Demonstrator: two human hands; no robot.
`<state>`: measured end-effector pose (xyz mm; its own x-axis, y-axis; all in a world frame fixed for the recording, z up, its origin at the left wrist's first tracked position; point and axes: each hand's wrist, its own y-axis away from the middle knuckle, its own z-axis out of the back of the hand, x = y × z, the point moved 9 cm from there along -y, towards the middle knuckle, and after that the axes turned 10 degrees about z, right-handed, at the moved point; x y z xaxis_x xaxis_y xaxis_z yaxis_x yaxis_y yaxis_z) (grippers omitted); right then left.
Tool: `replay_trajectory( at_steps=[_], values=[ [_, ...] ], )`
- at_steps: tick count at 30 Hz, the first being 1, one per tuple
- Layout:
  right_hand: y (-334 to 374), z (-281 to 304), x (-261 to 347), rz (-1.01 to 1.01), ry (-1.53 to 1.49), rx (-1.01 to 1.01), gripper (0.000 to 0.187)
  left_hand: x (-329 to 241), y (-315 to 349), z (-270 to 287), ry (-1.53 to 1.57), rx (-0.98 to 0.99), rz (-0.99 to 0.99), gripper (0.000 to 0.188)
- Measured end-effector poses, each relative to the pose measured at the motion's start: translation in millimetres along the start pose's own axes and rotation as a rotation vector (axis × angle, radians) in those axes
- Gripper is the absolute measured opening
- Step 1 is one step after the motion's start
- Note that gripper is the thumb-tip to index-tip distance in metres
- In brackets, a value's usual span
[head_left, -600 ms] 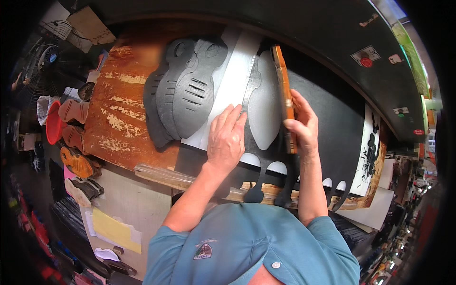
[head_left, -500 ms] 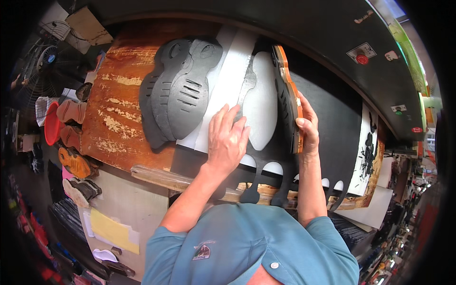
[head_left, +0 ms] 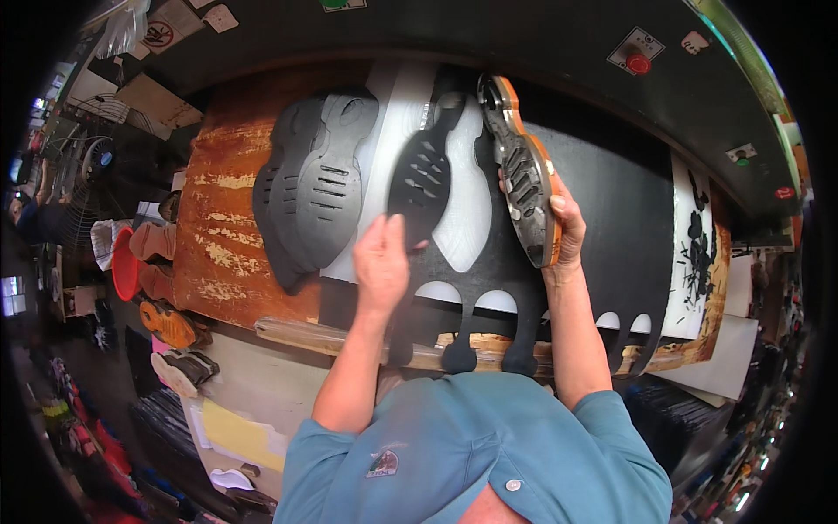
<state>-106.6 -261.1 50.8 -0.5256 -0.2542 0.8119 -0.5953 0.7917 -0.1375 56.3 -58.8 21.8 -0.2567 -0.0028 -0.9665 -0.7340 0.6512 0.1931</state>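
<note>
My left hand [head_left: 381,266] is closed on the lower end of a black slotted sole piece [head_left: 421,179], which looks slightly blurred. Just right of that piece, a sole-shaped hole in the black sheet [head_left: 615,192] shows the white board [head_left: 467,210] beneath. My right hand [head_left: 569,231] grips the orange edge of a sole-shaped cutting die [head_left: 526,166], tilted so its metal blades and slot cutters face left. Some fingers are hidden behind the die. On my left lies a fanned stack of grey-black slotted sole pieces [head_left: 330,192].
The worn brown tabletop [head_left: 223,192] has a wooden front edge. Scalloped strips of the sheet hang over it. Black scraps [head_left: 698,244] lie on white at the right. A dark machine beam with a red button [head_left: 638,63] spans the far side. More dies [head_left: 168,325] and a fan stand left.
My left hand has lifted a sole piece out of the sheet and moved left with it. The die has turned, so its bladed face shows more. The view has shifted slightly.
</note>
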Motion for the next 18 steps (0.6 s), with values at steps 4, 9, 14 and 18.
replay_trajectory(
  at_steps=[4,9,14,18],
  values=[
    [0.7,3.5,-2.3,0.000,0.009,-0.058,0.102,-3.9,-1.0,56.5,-0.256,-0.142,-0.047,0.028],
    [14.0,7.2,18.4,0.043,0.188,-0.068,0.099,-36.2,20.9,84.0,-0.322,-0.385,-0.242,0.025],
    [36.3,20.2,41.6,0.098,0.578,-0.039,0.092,-57.3,13.6,109.5,-0.421,-0.463,-0.262,0.022],
    [44.3,8.3,34.3,0.170,1.481,0.105,0.079,-68.3,11.1,117.9,-0.740,-0.527,-0.363,0.042]
  ],
)
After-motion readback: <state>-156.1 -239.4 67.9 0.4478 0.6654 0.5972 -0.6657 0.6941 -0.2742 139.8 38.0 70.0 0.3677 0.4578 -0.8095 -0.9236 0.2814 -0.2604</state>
